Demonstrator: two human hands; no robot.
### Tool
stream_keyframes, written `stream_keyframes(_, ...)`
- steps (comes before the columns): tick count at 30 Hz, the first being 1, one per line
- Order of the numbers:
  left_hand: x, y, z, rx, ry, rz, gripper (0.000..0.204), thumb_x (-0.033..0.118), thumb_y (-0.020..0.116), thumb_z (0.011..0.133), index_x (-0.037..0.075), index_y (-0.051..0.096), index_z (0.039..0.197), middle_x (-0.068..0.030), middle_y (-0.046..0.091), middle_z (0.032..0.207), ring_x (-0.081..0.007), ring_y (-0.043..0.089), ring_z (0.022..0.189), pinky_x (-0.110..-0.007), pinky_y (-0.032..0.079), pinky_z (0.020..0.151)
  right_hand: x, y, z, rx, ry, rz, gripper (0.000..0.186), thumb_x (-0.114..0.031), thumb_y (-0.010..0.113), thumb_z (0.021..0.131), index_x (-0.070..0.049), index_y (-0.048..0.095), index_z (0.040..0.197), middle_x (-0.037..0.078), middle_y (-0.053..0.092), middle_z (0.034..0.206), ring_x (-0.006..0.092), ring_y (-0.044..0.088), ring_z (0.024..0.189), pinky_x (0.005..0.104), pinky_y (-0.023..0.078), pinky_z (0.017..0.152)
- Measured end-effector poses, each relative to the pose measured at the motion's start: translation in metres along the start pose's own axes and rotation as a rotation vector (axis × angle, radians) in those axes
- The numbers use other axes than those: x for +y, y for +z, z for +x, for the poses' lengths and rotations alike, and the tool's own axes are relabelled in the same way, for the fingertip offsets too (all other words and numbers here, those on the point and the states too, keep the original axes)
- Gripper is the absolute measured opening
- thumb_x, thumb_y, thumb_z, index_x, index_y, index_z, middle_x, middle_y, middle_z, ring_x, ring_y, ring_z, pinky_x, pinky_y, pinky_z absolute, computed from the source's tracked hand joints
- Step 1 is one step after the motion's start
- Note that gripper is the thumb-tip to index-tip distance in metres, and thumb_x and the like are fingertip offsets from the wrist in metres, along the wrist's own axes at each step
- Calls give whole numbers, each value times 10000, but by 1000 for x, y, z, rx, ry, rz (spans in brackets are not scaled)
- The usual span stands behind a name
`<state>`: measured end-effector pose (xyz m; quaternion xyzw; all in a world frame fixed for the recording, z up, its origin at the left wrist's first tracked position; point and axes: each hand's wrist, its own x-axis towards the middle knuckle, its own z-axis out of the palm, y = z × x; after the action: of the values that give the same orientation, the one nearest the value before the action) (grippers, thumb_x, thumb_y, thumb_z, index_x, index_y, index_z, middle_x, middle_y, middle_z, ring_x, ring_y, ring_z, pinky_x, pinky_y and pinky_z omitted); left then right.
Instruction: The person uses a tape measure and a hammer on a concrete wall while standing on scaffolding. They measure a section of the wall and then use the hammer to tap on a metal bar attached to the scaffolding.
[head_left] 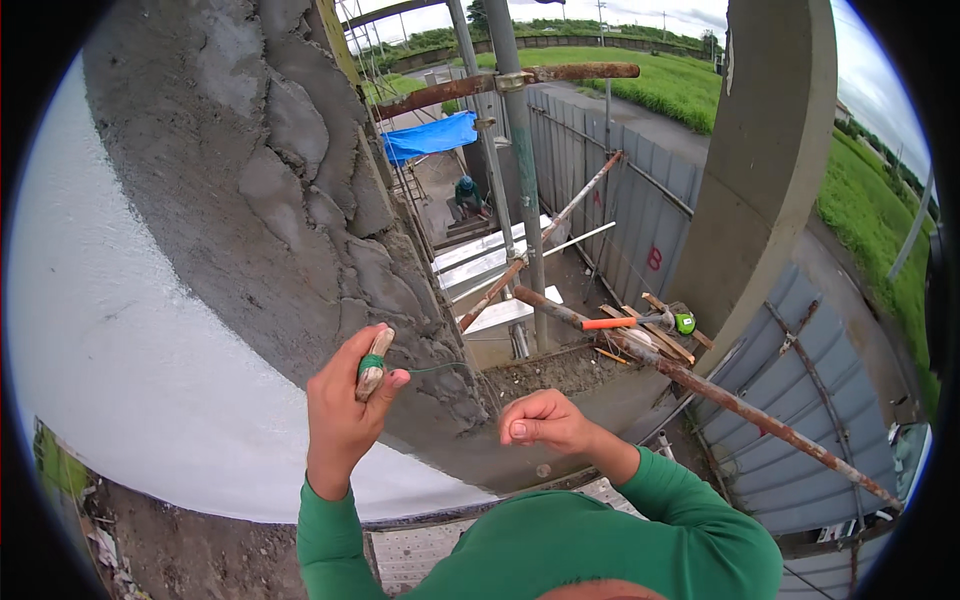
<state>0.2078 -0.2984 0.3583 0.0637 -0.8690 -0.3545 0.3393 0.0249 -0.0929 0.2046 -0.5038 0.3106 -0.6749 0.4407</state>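
My left hand (345,410) grips a short pale wooden piece (372,362) wound with green string. A thin strand (430,368) runs from it toward the rough edge of a wet-looking plastered wall (230,180). My right hand (545,425) is lower and to the right, its fingers curled and pressed together; what they hold, if anything, is too small to make out. Smooth white wall surface (130,360) lies left of and below the grey plaster.
Rusty scaffold pipes (740,415) cross at the right, near loose planks (675,340), an orange-handled tool (605,324) and a green tape measure (684,322). A concrete column (750,150) rises right. Far below, a worker (467,195) crouches near a blue tarp (430,135), beside metal fencing (570,140).
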Motion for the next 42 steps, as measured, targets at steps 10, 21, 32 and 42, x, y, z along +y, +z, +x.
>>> stream_keyframes(10,59,-87,17,-524,264,-299,712,452,733,944,0,553,1463,-239,729,1230,-379,740,1090,-416,603,896,-3,-4,9,228,-6,-77,236,-200,625,1070,9,734,1059,-25,606,816,60,478,717,248,398,637)
stream_keyframes(21,59,-111,74,-718,-45,732,467,326,755,963,79,621,1337,-94,751,875,-252,728,744,-387,525,639,-45,-26,25,317,-308,16,228,-179,639,1050,38,705,1028,23,629,783,87,494,673,248,394,616)
stream_keyframes(32,161,-155,118,-741,75,1112,302,174,750,943,78,712,1227,-63,732,757,-208,724,676,-372,512,587,-9,-6,34,292,-291,0,225,-174,682,1029,46,717,1004,32,648,754,129,553,657,289,451,628)
stream_keyframes(42,175,-195,143,-693,295,371,380,152,807,915,26,718,1263,-84,787,1082,-179,750,982,-328,577,844,-34,-19,58,353,-451,-40,262,-192,654,1041,65,702,1031,21,572,696,122,500,620,289,411,613)
